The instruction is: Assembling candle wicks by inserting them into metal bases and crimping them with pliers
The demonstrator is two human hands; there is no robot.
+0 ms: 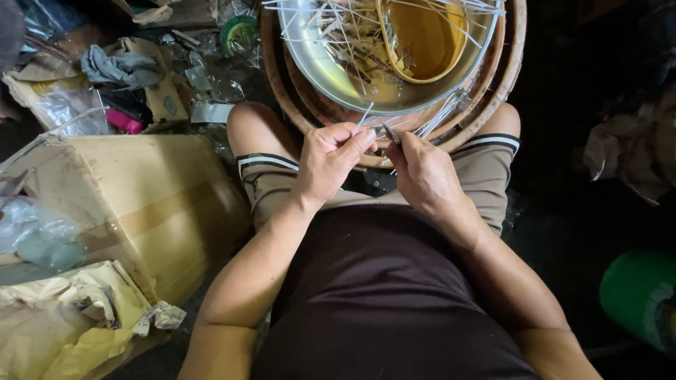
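Note:
My left hand (pixel 329 158) pinches a thin pale stick (pixel 365 115) that points up toward the bowl. My right hand (pixel 422 172) grips a small dark blade-like tool (pixel 390 132) whose tip meets the stick between the two hands. Both hands hover over my knees, just below a round woven tray (pixel 508 67). On the tray rests a metal bowl (pixel 331 74) with several thin sticks and shavings, and a yellow bowl (pixel 429 42) sits inside it. A bundle of sticks (pixel 443 112) lies over the tray's near rim.
A large cardboard box (pixel 148 204) stands at my left, with crumpled paper (pixel 77 317) and plastic bags (pixel 42 232) beside it. Clutter of bags, a grey cloth (pixel 120 67) and a green tape roll (pixel 239 32) lies at the back left. A green cylinder (pixel 637 295) sits at the right.

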